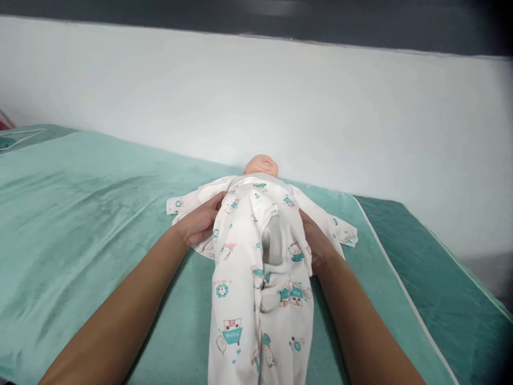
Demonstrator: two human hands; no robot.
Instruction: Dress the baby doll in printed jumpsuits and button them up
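Observation:
A baby doll (261, 166) lies on its back, its head against the wall side. It wears a white baby jacket (202, 195) with both sleeves spread outward. Over its front lie printed white baby trousers (236, 267), pulled high to the chest, with an opening at the crotch and the legs stretched toward me. My left hand (203, 218) is closed at the left edge of the trousers, its fingertips partly tucked out of sight. On the other side, my right hand (318, 238) reaches behind the trousers' right edge, over the jacket; its fingers are hidden.
A light green sheet (100, 224) with soft wrinkles covers the bed under the doll. Darker green fabric (425, 256) shows at the right beyond a pale seam. A white wall (256, 96) rises directly behind the doll's head, with a dark band above.

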